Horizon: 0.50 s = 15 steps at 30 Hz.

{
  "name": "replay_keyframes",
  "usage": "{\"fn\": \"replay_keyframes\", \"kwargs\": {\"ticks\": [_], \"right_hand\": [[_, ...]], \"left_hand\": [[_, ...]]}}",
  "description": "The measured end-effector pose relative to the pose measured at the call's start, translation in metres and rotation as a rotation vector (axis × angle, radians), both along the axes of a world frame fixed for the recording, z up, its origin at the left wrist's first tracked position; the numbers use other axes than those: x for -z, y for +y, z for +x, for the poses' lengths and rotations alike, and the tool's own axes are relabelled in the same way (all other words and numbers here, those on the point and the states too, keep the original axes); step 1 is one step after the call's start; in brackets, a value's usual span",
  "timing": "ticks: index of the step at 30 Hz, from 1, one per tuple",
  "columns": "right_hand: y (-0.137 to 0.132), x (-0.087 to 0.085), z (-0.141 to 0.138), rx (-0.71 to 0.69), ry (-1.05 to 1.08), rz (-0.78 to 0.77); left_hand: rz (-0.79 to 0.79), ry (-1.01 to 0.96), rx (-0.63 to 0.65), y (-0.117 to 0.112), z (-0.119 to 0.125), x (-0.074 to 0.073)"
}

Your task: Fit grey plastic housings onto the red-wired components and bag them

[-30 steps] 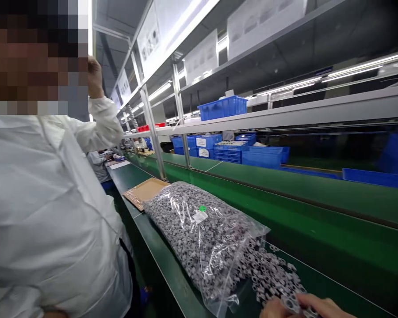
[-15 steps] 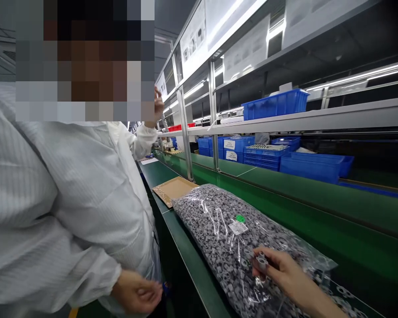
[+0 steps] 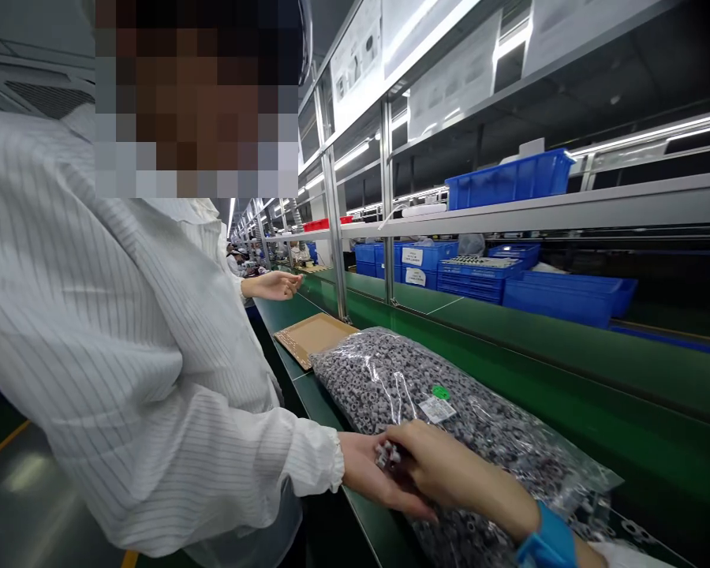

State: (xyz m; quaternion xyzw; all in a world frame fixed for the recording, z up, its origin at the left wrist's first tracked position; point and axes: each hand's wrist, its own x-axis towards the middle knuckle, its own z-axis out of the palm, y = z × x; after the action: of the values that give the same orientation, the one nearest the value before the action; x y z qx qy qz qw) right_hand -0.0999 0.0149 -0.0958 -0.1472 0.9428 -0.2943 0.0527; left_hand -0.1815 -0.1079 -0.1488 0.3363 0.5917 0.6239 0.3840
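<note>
Grey parts [image 3: 387, 454] | pinched at tip of right grip [image 3: 441, 464] | at co-worker's open hand [image 3: 368, 475]

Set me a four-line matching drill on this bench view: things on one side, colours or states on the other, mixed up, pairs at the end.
1. Bag
2. Wristband
3. Round sticker
4. Co-worker's sleeve

A. Green
B. White with thin stripes
C. Filled with small grey parts
D. Blue

Pairs: 1-C, 2-D, 3-A, 4-B
</note>
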Motion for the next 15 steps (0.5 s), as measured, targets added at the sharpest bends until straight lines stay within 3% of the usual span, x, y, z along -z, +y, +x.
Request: {"fn": "replay_keyframes", "kwargs": {"ticks": [2,4,8,11,14,15], "right_hand": [[-0.003,-0.001,0.005,-0.003,0.058,0.130],[-0.001,-0.004,0.010,-0.044,0.089,0.205],[0.018,-0.015,0.027,-0.091,0.114,0.230],[0.051,-0.020,0.053,-0.006,0.153,0.141],[0.094,-0.015,0.097,0.201,0.134,0.037],[0.109,-0.008,0.115,0.283,0.106,0.016]], "left_hand": [[-0.152,-0.248,0.188,0.003,0.004,0.003],[-0.178,-0.418,0.233,0.007,0.006,0.007],[-0.062,-0.560,0.141,0.004,0.005,0.009],[-0.030,-0.614,0.120,0.002,0.011,0.011],[-0.060,-0.480,0.002,0.022,0.051,0.032],[0.008,-0.344,-0.124,0.034,0.073,0.046]]}}
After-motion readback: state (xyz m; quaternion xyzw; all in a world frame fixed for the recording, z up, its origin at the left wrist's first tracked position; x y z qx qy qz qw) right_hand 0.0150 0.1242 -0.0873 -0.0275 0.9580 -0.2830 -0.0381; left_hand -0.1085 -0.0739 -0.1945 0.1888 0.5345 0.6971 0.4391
